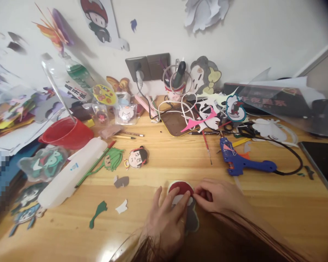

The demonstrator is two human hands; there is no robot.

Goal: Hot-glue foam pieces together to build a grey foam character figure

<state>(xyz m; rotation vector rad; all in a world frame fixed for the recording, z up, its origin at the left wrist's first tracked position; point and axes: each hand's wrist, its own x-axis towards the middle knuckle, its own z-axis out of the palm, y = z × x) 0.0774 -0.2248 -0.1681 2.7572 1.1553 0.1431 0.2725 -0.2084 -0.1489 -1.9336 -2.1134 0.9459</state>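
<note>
A paper figure [192, 215] with a dark red cap-like top, a pale band and a grey lower part lies on the wooden table at the lower middle. My left hand [166, 214] rests over it with the fingers spread, fingertips pressing on the red part. At the right edge of the red part, my right hand [218, 194] pinches with thumb and index finger; what is between those fingertips is too small to make out. Left of my hands lie a dark green paper piece [98, 214], a white piece [121, 206] and a grey piece [121, 182].
A blue glue gun [243, 163] with a black cord lies to the right, near a dark phone [321, 167]. On the left are a red container [68, 133], a long white case [71, 174] and paper figures. Cables, scraps and a pen cup [175, 89] stand along the wall.
</note>
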